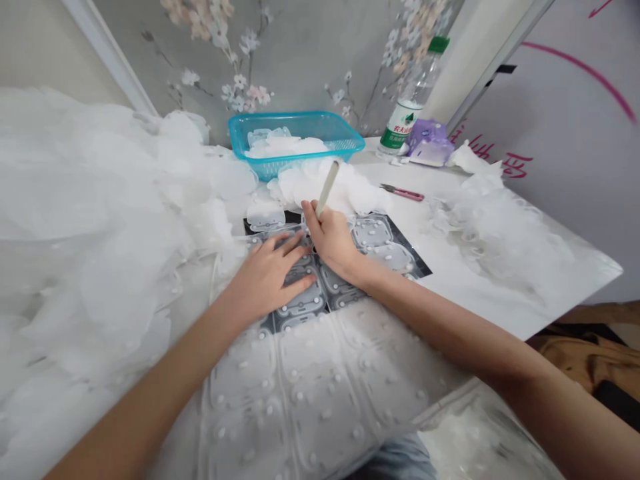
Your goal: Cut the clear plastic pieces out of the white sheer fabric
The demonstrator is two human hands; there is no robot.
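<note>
My teal plastic basket [280,115] holds a heap of white translucent pieces. My right hand [333,241] grips a pale flat stick [327,189], its long axis tilting up and away, its tip just in front of the basket. My left hand [270,275] lies open, fingers spread, on the moulded plastic sheet [303,300].

The view is bright and evenly lit, with no distinct light source showing. Shadows stay soft and faint, deepest beneath the right hand [333,243]. The white sheer fabric [90,200] nearly blows out, its folds washing together. Wide-angle distortion slants the wall trim [113,57] and stretches the right forearm [500,353] toward the corner, while fine detail looks slightly soft
</note>
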